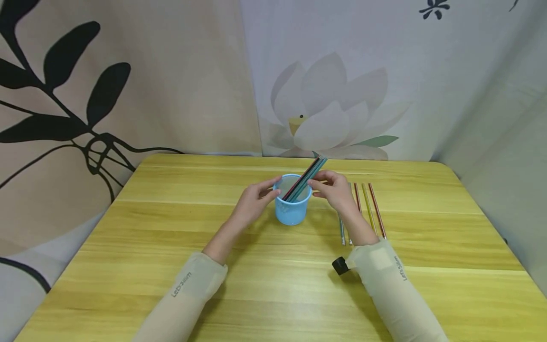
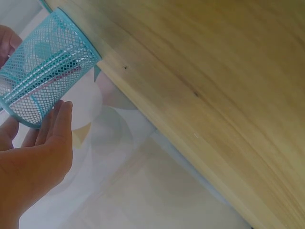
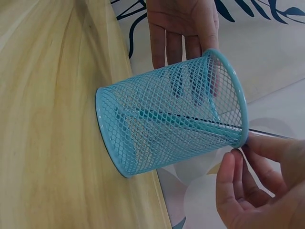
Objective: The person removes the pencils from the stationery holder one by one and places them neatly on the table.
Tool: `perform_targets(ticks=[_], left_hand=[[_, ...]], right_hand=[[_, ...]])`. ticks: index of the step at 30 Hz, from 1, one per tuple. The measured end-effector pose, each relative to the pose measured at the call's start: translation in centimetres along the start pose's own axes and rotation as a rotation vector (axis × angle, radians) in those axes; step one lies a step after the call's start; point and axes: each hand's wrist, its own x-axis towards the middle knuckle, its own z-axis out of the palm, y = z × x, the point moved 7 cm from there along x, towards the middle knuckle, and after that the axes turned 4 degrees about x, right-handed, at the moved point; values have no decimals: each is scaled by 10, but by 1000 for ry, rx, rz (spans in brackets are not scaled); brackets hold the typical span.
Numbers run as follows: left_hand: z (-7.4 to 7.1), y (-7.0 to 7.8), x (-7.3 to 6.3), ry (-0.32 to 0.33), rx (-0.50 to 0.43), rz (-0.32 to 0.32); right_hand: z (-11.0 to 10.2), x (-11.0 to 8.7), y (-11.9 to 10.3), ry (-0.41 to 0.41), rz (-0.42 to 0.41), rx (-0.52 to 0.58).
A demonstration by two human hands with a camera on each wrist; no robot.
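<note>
A light-blue mesh pen holder [image 1: 291, 214] stands upright on the wooden table, with several pencils [image 1: 304, 179] inside that lean toward its right rim. My left hand [image 1: 253, 202] holds its left side, thumb at the rim and fingers against the mesh in the right wrist view [image 3: 183, 24]. At the right rim, my right hand [image 1: 335, 190] pinches the edge with thumb and forefinger, close beside the leaning pencils. In the left wrist view the pen holder [image 2: 50, 62] shows dark, teal and reddish pencils through its mesh.
Several more pencils [image 1: 371, 209] lie side by side on the table [image 1: 273, 294] to the right, partly hidden by my right forearm. A small black object [image 1: 340, 266] sits at my right cuff. Behind the table's far edge hangs a printed curtain [image 1: 192, 71].
</note>
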Motion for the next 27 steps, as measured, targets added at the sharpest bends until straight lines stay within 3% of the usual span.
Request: perform_targets(ticks=[19, 27], left_hand=[[-1, 1, -1, -5, 0, -23], [0, 2, -1, -3, -4, -11]], right_hand=[[-20, -2, -20, 70, -97, 69], [-32, -5, -30, 91, -98, 79]])
